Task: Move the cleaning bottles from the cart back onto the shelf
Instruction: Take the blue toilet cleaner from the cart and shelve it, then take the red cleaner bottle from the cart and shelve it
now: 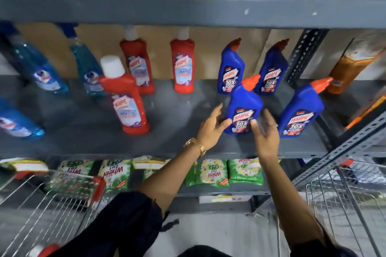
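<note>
A blue Harpic bottle (pixel 243 108) with an orange-red cap stands on the grey middle shelf (pixel 177 123). My left hand (pixel 211 129) and my right hand (pixel 266 131) flank its base with fingers spread, and both thumbs lie against its lower label. Three more blue Harpic bottles stand around it: one front right (pixel 300 110) and two behind (pixel 230 69), (pixel 271 71). Red Harpic bottles (pixel 127 100), (pixel 136 62), (pixel 183 62) stand to the left. A wire cart (pixel 41 204) at lower left holds a red-and-white bottle (pixel 45 250), only partly visible.
Blue spray bottles (pixel 39 71), (pixel 88 69) fill the shelf's left end, and an orange bottle (pixel 351 64) stands at far right. Green detergent packs (pixel 213 172) line the shelf below. A second wire cart (pixel 344 194) is at lower right. A grey upper shelf edge (pixel 188 8) runs overhead.
</note>
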The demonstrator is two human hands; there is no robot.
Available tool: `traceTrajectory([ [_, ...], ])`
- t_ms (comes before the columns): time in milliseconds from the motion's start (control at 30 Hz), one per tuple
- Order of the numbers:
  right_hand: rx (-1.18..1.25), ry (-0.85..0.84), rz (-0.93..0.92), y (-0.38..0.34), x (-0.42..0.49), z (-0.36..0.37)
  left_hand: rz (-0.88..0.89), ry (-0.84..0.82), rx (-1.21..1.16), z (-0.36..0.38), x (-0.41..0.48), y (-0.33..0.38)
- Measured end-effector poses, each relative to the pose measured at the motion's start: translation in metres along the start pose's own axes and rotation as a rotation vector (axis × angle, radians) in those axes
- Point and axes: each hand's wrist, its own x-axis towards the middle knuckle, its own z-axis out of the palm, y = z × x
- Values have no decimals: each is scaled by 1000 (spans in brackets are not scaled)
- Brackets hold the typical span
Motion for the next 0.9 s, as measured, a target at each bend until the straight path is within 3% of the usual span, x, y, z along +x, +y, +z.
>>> traceTrajectory([
  [67, -70, 214, -101, -5, -31, 15, 10, 49, -39, -20, -23, -5],
  [133, -91, 230, -215, -15, -69, 46, 62, 145, -72, -52, -60, -16],
  [200, -69, 105, -260, -29, -108, 82, 119, 208, -73, -86, -103, -27],
  [300, -29, -322, -213, -42, -180, 155, 81, 424, 9, -149, -179, -65],
  [400, -108, -806, -129, -37, -254, 222, -159, 622, 268, -206, -263, -128],
  [467, -210, -1064, -141, -29, -295, 267, -479, 612, 339, -233, -320, -183],
  [533, -330, -1207, -182, -20, -328, 306, -828, 514, 359, -248, -371, -231],
  [600, -566, -1260, -198, -7, -352, 340, -1045, 364, 362, -252, -408, -270],
  [700, -979, -1308, -329, 17, -376, 366, -1220, 332, 192, -250, -437, -316],
  [800, -1112, -1277, -454, 34, -382, 372, -1335, 404, -16, -250, -436, -347],
  [900, -1138, -1263, -481, 44, -382, 376, -1377, 606, -150, -250, -418, -364],
])
